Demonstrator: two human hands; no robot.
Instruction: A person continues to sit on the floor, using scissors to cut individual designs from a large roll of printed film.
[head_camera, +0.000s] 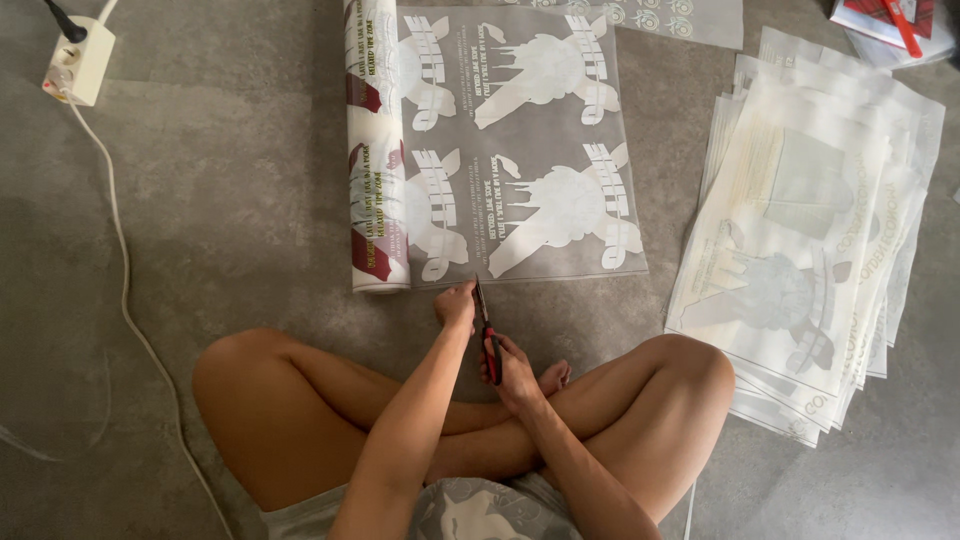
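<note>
Under the right hand (515, 372), fingers hide the scissors (487, 330) handles; left hand (457, 303) pinches film (520, 150).

Bare arms and legs; the person wears light shorts and a grey patterned top.

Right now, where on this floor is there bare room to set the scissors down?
Bare floor lies between the white cable and the film roll. A narrower strip runs between the unrolled film sheet and the stack of cut sheets. It is crowded by the left hand, right hand and scissors.
</note>
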